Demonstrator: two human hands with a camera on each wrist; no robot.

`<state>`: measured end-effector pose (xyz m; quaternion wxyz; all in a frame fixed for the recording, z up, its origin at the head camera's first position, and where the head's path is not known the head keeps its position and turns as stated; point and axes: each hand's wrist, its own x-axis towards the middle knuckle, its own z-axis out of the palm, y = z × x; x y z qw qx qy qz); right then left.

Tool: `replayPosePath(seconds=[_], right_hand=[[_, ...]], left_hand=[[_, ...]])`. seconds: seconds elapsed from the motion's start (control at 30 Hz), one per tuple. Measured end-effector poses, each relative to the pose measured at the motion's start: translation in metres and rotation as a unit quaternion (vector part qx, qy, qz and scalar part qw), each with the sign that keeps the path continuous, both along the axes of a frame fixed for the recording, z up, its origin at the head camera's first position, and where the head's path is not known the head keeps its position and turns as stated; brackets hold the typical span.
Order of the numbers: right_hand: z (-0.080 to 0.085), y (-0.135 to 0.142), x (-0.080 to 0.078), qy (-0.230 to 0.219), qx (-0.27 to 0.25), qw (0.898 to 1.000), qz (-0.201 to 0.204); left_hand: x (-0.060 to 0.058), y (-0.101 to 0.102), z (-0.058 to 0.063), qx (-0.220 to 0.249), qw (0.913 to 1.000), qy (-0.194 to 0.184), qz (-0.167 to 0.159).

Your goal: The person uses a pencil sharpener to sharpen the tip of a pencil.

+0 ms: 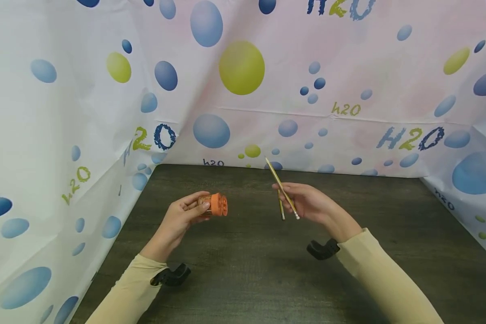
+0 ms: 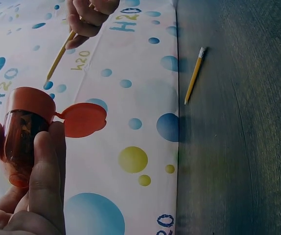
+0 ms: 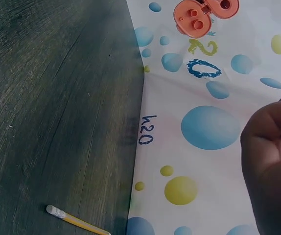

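Observation:
My left hand (image 1: 182,218) grips an orange pencil sharpener (image 2: 28,105) with a see-through shavings container. Its hinged lid (image 2: 85,120) stands swung out to the side. Two round holes show on the sharpener's orange end (image 3: 224,5) and lid in the right wrist view, only one clearly on the end. To the right, my right hand (image 1: 308,202) pinches a yellow pencil (image 1: 281,186), white eraser towards me and tip pointing up and away. The sharpener and this pencil are apart. Beneath the right hand a second yellow pencil (image 2: 195,76) with a white eraser lies on the table.
The dark wood-grain table (image 1: 243,270) stretches under both hands. A white sheet (image 1: 283,90) printed with blue and green dots and H2O lettering rises behind it and along both sides. Black wrist mounts (image 1: 323,249) hang at both cuffs.

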<state>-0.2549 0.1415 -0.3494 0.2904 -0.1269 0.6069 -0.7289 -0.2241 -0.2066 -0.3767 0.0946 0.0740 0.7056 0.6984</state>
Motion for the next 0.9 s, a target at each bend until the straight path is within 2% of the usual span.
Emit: replayPosePath(seconds=[0.23, 0.6, 0.9], right_hand=[[0.002, -0.004, -0.004, -0.006, 0.019, 1.0, -0.014], [-0.001, -0.011, -0.011, -0.018, 0.016, 0.999, -0.037], [-0.005, -0.019, -0.019, -0.011, 0.031, 0.999, -0.035]], left_hand=[[0.002, -0.001, -0.001, -0.008, 1.0, 0.004, 0.001], [0.003, -0.002, -0.002, -0.009, 0.9999, -0.002, 0.008], [0.002, -0.003, -0.001, -0.004, 0.9999, -0.006, 0.012]])
